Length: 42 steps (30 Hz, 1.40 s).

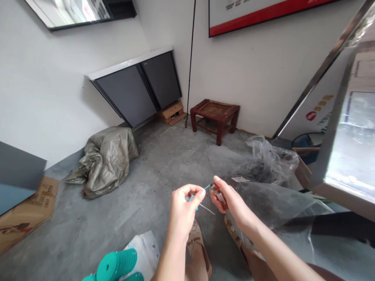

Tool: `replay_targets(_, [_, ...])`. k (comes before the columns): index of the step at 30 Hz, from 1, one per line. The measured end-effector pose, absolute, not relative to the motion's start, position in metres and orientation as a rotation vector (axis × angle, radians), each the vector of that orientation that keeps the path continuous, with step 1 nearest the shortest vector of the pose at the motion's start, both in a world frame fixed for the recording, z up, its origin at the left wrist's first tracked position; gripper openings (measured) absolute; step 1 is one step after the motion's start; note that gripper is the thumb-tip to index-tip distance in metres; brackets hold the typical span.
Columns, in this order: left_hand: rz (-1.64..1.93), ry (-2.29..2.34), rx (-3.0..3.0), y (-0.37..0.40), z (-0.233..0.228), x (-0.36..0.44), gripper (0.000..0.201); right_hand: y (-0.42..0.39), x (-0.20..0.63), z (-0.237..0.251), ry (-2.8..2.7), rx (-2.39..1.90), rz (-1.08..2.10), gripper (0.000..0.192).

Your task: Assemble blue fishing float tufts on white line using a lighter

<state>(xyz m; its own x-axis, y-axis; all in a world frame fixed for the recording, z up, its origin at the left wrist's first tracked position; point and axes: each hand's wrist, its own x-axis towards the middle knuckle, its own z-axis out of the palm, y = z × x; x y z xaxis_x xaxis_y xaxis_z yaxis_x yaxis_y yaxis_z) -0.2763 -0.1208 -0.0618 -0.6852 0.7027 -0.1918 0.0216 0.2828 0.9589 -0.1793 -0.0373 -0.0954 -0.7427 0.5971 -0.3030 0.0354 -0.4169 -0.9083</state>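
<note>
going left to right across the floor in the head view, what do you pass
flattened cardboard box → crumpled grey tarp → small cardboard box by the cabinet → dark wooden stool → clear plastic bag. The left hand and right hand sit nearer the camera, between tarp and bag.

Both hands (pixel 205 203) on blue wire (pixel 202 193)
</note>
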Motion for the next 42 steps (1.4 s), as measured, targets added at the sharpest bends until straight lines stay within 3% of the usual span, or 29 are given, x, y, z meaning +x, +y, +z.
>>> replay_targets(12, [1.306, 1.970, 0.763, -0.127, -0.058, -0.282, 0.012, -0.037, -0.178, -0.109, -1.679, -0.902, 2.034, 0.055])
replay_targets(42, [1.279, 1.948, 0.724, -0.130, -0.058, -0.285, 0.014, -0.043, -0.184, -0.107, -1.590, -0.873, 2.102, 0.050])
